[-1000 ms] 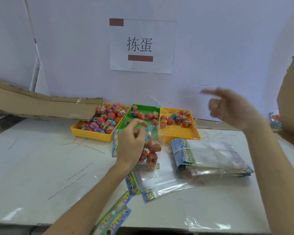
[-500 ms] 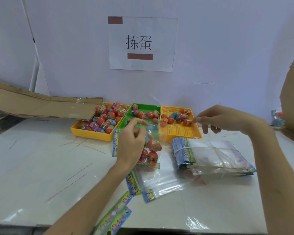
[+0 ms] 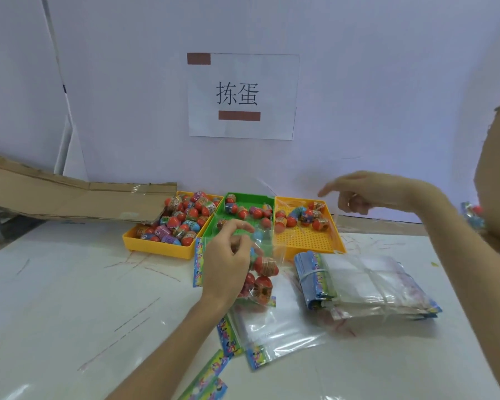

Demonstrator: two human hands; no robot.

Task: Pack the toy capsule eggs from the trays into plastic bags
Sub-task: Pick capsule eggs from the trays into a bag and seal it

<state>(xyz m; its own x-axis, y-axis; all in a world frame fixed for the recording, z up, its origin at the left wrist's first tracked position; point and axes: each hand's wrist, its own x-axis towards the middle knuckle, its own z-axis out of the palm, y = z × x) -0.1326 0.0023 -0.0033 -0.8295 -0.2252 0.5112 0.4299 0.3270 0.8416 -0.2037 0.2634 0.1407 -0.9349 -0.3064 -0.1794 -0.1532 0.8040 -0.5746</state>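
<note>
A: Where's the bag that's being filled?
B: The left hand pinches the mouth of the plastic bag between thumb and fingertips and holds it up in front of the green tray. The bag hangs upright, its long axis vertical and its mouth on top, with several eggs already inside.
A: And the other hand?
B: The right hand hovers above the far right corner of the right yellow tray. Its index finger points left and the other fingers curl under. It's blurred, so I can't tell whether it holds an egg.
A: Which way is the bag from it?
B: The mouth lies to its left, lower and nearer the person. The loose eggs in that tray sit just below and left of its fingers. I'd say it's the only free hand.
A: The surroundings?
B: A pale table against a white wall with a paper sign taped up. The left yellow tray is full of eggs. A banded stack of empty bags lies right of the held bag, loose bags lie flat below it, and cardboard lies at the left.
</note>
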